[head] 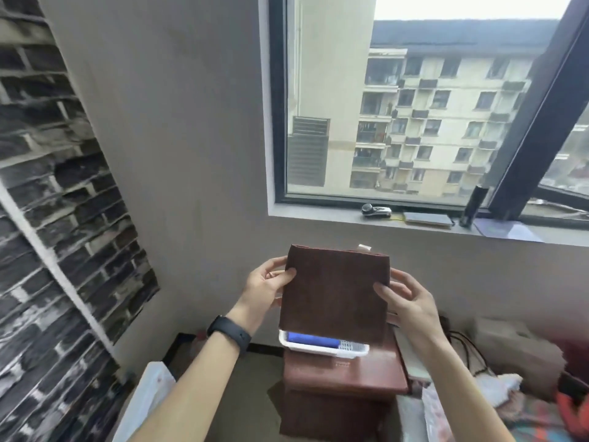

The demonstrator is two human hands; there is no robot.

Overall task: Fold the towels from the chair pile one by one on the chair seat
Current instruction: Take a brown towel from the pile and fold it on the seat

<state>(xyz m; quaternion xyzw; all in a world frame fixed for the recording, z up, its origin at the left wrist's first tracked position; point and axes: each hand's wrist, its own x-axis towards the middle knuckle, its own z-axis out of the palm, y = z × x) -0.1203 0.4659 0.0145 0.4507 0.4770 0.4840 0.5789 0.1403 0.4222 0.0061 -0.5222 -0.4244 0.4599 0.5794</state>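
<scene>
1. Item: dark brown folded towel [334,291], rectangular and soft-napped. It is held in the air before the grey wall [191,154], above the brown smooth-surfaced chair seat [350,374].
2. Grip: the left edge is pinched by the left hand [267,283], thumb on the near face and fingers [274,261] curled behind. The right edge is pinched in the same way by the right hand [409,303].
3. Beneath: a white slotted plastic basket [322,347] holding a blue rolled cloth [312,340] stands on the far part of the seat. The towel's lower edge overlaps the basket in view; contact cannot be told.
4. Risk: only the side edges are gripped, so the unsupported lower layers could be expected to sag open if either pinch is loosened, and the fold would be lost.
5. Risk: the basket could be snagged or nudged off the seat if the towel is lowered straight down, since little bare seat is left near it.
6. Risk: the layers may be shifted out of line if the two hands are moved unevenly.
7. Facing: the broad face is turned towards the camera, upright. A white label [365,247] stands out at the top edge.
8. Long axis: close to vertical, top leaning slightly right; the piece is judged a little taller than wide.
</scene>
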